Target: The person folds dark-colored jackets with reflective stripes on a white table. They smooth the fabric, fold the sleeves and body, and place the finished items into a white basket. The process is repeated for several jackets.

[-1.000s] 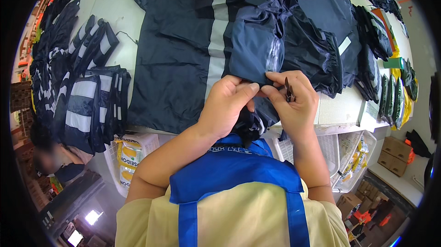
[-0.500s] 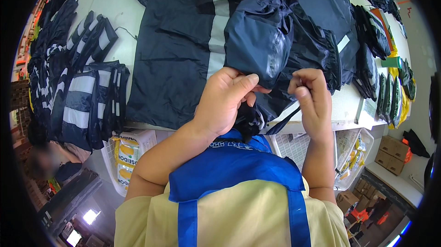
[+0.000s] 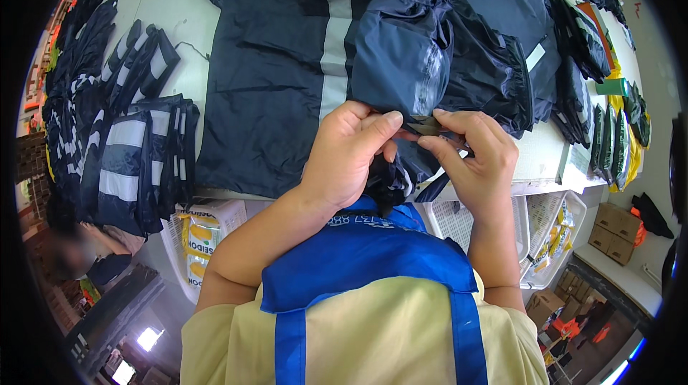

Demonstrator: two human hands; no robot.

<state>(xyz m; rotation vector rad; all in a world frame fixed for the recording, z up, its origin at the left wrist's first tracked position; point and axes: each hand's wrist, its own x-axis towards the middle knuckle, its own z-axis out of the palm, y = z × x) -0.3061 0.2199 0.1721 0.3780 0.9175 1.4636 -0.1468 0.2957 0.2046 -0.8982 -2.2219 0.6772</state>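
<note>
A dark navy waterproof garment (image 3: 265,91) with a grey reflective stripe is spread on the table in front of me. My left hand (image 3: 355,145) pinches the lower edge of a bunched, smooth part (image 3: 398,63) of it between thumb and fingers. Close against that edge, my right hand (image 3: 473,148) is closed on a small metal tool that looks like thread snips (image 3: 424,127); its blades lie at the cloth beside my left fingertips. Most of the tool is hidden in the fingers. Crumpled dark fabric (image 3: 394,181) hangs below my hands at the table's front edge.
Folded striped garments (image 3: 125,163) are stacked at the left. More dark folded pieces (image 3: 577,48), a green roll (image 3: 611,87) and packed bundles lie at the right. White plastic baskets (image 3: 240,217) with yellow packages stand below the front edge. Another person sits at lower left.
My right hand has moved left and up to the cloth's edge, bringing the metal tool against it. My left hand keeps its pinch in nearly the same place.
</note>
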